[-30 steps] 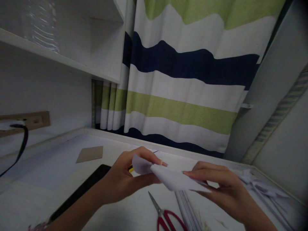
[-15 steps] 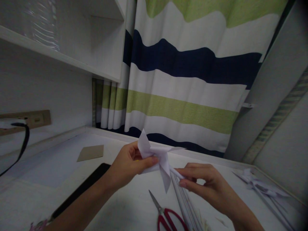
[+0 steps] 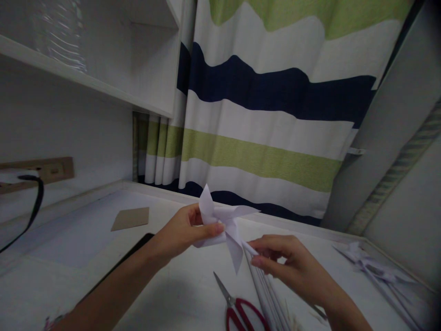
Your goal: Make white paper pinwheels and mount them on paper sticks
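Note:
A white paper pinwheel [image 3: 233,235] with pointed blades is held up above the desk. My left hand [image 3: 184,232] pinches it near the centre, thumb in front and the other fingers behind. From the pinwheel's right side a rolled white paper stick [image 3: 248,248] slants down into my right hand [image 3: 285,262], whose thumb and fingertips are closed on it. Below, red-handled scissors [image 3: 236,305] lie on the desk, blades pointing up and left. Several more white paper sticks [image 3: 263,285] lie beside them, partly under my right hand.
More white paper pinwheels [image 3: 375,266] on sticks lie at the right edge of the desk. A brown cardboard piece [image 3: 131,219] is at the back left. A black flat object [image 3: 138,246] lies partly behind my left forearm. A striped curtain [image 3: 262,142] hangs behind the desk.
Both hands have shifted slightly left, and the pinwheel has turned a little, showing its centre more. The grips stay the same.

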The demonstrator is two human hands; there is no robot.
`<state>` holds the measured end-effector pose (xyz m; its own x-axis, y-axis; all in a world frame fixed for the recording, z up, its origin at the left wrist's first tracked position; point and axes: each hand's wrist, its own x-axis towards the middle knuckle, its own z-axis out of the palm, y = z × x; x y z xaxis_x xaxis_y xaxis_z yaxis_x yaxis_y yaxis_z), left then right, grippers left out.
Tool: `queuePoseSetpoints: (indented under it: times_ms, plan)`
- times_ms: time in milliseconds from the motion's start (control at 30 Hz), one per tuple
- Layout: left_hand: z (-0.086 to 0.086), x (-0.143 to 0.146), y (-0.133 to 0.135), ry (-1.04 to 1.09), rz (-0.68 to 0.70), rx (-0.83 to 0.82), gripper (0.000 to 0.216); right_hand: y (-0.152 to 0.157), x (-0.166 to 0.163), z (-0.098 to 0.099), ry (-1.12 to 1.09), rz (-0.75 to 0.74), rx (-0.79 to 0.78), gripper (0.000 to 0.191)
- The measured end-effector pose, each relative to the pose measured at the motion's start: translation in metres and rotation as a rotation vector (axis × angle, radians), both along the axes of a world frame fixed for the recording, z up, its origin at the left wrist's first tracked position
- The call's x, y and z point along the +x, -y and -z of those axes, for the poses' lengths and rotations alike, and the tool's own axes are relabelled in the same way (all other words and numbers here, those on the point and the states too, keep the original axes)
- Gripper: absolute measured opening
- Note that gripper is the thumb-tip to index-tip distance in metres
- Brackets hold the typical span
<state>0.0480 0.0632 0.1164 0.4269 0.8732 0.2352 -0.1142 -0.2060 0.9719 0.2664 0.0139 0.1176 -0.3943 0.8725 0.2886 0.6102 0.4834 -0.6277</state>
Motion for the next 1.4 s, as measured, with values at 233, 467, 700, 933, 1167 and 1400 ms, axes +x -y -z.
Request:
queuePoseSetpoints:
  times_ms: [233, 467, 700, 933, 1167, 1400]
  plan:
    - [-0.004, -0.001, 0.0, -0.054, 0.026, -0.023, 0.031, -0.001, 0.001, 0.0, 0.019, 0.013, -0.001, 0.022]
    - [-0.004, -0.006, -0.003, -0.021, 0.058, -0.016, 0.028, -0.003, 0.001, 0.001, 0.002, 0.029, -0.002, 0.022]
    - [-0.003, -0.007, -0.009, 0.056, 0.072, -0.121, 0.055, -0.007, 0.001, 0.004, -0.107, 0.097, 0.003, 0.019]
    - [0.001, -0.009, -0.017, 0.095, -0.077, -0.057, 0.05, -0.013, 0.004, 0.005, -0.185, 0.185, -0.006, 0.025]
    - [-0.004, -0.007, -0.01, -0.025, -0.056, 0.044, 0.041, -0.012, 0.003, 0.006, -0.174, 0.166, -0.021, 0.024]
    - [0.001, -0.008, -0.01, -0.134, -0.007, 0.194, 0.053, -0.009, 0.0, 0.005, -0.152, 0.155, -0.011, 0.02]
